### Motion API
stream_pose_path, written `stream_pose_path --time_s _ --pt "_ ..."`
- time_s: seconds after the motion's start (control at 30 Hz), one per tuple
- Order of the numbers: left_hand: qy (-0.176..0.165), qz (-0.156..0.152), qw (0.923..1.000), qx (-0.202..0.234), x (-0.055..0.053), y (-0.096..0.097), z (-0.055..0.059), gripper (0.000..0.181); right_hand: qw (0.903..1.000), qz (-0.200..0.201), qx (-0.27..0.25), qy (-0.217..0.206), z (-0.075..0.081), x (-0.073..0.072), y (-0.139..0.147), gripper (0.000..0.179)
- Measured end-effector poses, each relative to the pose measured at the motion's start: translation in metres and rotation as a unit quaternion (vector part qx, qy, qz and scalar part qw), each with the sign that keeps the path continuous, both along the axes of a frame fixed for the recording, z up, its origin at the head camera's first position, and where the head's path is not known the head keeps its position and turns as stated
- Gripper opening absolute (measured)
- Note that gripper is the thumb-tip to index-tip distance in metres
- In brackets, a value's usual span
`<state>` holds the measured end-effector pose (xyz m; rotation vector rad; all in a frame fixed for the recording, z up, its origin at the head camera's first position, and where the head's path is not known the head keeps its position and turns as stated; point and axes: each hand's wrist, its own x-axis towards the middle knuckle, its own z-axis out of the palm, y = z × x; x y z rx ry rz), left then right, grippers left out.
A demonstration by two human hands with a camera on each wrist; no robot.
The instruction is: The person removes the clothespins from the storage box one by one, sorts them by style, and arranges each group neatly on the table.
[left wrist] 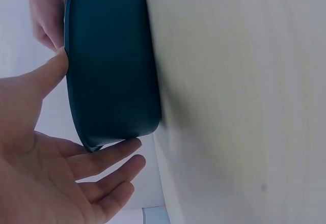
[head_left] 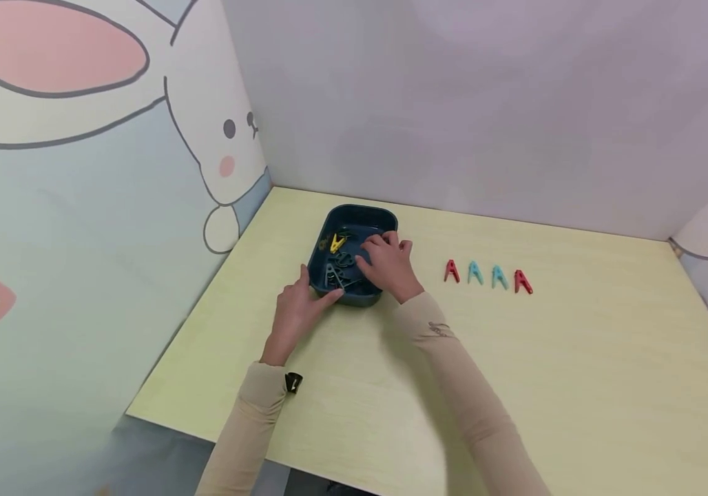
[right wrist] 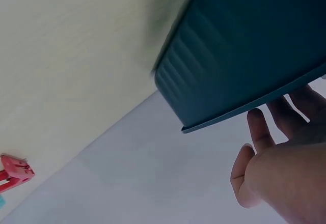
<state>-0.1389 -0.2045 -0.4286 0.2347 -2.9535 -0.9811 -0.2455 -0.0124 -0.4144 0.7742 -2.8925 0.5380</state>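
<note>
Against the dark bin (head_left: 360, 301), the left grip (head_left: 295, 308) rests spread — of the right grip (head_left: 389, 266), I cannot tell.

Beige sleeves (head_left: 472, 396) show a dark squiggle (head_left: 440, 329) at right, a black wristpiece (head_left: 293, 382) at left.

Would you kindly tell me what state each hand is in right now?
Left hand: open, thumb and fingers touching the bin.
Right hand: at the bin's right side; open or closed cannot be told.
</note>
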Motion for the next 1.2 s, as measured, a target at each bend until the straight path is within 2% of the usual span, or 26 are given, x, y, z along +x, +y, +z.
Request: stream_pose_path --time_s 0.1,0.6,0.77,1.2 --pt "-0.001 0.001 1.0 -0.005 -0.001 0.0 -0.001 0.111 0.9996 0.01 0.024 -0.013 0.001 -0.004 -0.008 0.04" --pt "-0.002 0.003 0.9998 -0.019 -0.005 0.003 -0.005 0.11 0.9945 0.055 0.064 -0.062 -0.002 -0.021 -0.031 0.034" --pt "-0.002 0.009 0.9998 -0.015 -0.004 0.004 -0.006 0.11 0.9916 0.064 0.095 -0.061 -0.003 -0.027 -0.036 0.035" --pt "0.009 0.01 0.9995 -0.027 -0.003 0.002 -0.004 0.109 0.9864 0.078 0.132 -0.061 -0.009 -0.04 -0.045 0.033"
